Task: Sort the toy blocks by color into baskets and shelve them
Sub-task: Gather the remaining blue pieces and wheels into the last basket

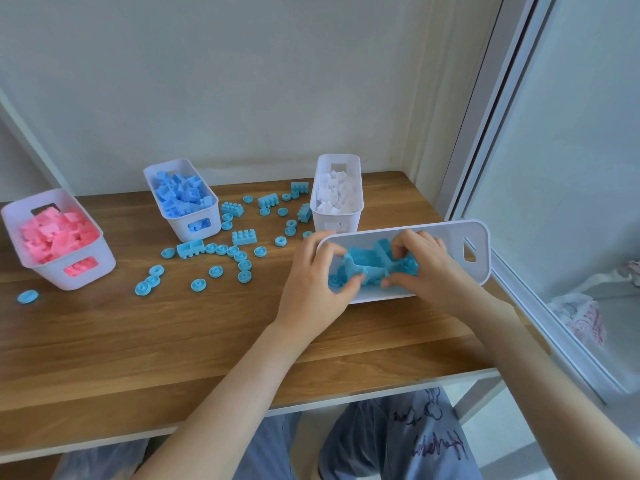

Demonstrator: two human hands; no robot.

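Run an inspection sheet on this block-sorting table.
Surface: brown wooden table, set against the wall.
Job's things: white plastic basket of pink blocks at left; white plastic basket of blue blocks; white plastic basket of white blocks; long white plastic basket holding cyan plastic blocks.
Clutter: loose cyan bricks and round wheels scattered mid-table.
Grippers: left hand and right hand both grip the cyan plastic blocks inside the long basket.
Cables: nothing seen.
Surroundings: pale wall behind; glass panel at right.

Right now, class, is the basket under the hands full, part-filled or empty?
Part-filled: turquoise blocks sit low in the basket; bare floor shows at one end.
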